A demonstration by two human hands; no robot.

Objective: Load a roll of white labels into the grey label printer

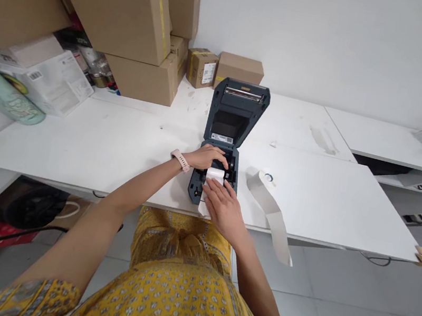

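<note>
A dark grey-blue label printer (235, 109) stands on the white table with its lid raised. Inside its bay lies a white label roll (215, 172), and the label strip (203, 209) runs from it over the printer's front edge. My left hand (208, 157), with a pale pink band on its wrist, reaches in from the left behind the roll, its fingers extended and slightly bent over the bay. My right hand (223, 205) rests flat on the strip in front of the roll, fingers stretched out. What lies under both sets of fingertips is hidden.
Right of the printer, a loose paper strip (270, 205) hangs over the front edge of the table (332, 198). Stacked cardboard boxes (113, 14) and smaller boxes (241, 69) stand at the back. A mint green bottle (3, 93) lies at the left.
</note>
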